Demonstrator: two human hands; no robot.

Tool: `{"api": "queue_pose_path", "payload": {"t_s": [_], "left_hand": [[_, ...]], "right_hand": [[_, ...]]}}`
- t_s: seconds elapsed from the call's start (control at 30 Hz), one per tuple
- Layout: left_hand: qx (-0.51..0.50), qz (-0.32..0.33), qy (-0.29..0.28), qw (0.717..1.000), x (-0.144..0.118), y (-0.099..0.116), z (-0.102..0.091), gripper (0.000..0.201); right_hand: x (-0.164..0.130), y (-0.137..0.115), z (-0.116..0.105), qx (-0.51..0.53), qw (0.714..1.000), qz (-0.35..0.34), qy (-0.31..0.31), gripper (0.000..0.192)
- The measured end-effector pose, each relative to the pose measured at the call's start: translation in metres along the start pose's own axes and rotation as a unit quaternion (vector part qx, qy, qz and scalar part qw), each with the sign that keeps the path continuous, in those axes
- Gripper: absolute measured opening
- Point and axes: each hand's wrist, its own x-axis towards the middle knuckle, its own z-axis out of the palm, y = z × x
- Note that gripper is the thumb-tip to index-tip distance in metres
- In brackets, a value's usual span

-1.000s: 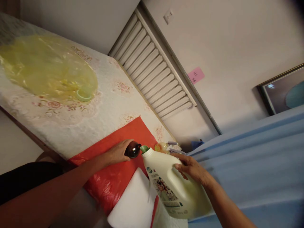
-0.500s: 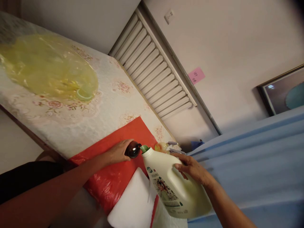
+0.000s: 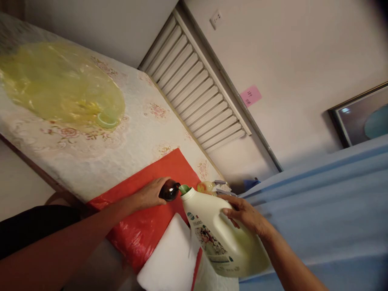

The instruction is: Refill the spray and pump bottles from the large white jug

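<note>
The left hand [image 3: 150, 195] is wrapped around a small dark brown glass bottle [image 3: 169, 190], gripping it from the left side over a red plastic sheet [image 3: 142, 230] that lies on the desk [image 3: 91, 161], which is covered by a pale cloth printed with pink flowers. The right hand [image 3: 247, 216] is closed on the handle side of a large cream-white plastic jug [image 3: 218, 236] with a printed label, holding it tilted so that its green spout [image 3: 184, 189] points left and sits right against the mouth of the brown bottle. Whether liquid is running out cannot be told from this view. Just near of the jug and partly under it lies a white rectangular foam block [image 3: 169, 258], resting on the near edge of the red sheet. Just beyond the jug's neck, on the far side, stand 2 small spray bottles [image 3: 212, 188], one with a yellowish body. Well to the left on the desk lies a crumpled translucent yellow plastic bag [image 3: 60, 87] with a pale green ring [image 3: 106, 120] at its near edge. To the right of the jug hangs a light blue cloth [image 3: 318, 210].
</note>
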Motion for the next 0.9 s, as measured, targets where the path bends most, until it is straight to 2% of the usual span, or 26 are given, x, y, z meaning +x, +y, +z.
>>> {"api": "queue_pose_path", "payload": {"t_s": [0.37, 0.9], "left_hand": [[0.019, 0.010, 0.007, 1.000, 0.0017, -0.0070, 0.0029, 0.072], [0.017, 0.002, 0.004, 1.000, 0.0020, -0.0045, 0.0024, 0.072]], "right_hand": [[-0.0012, -0.0017, -0.0011, -0.006, 1.000, 0.009, 0.003, 0.057], [-0.0004, -0.0007, -0.0006, -0.001, 1.000, 0.007, 0.003, 0.059]]}}
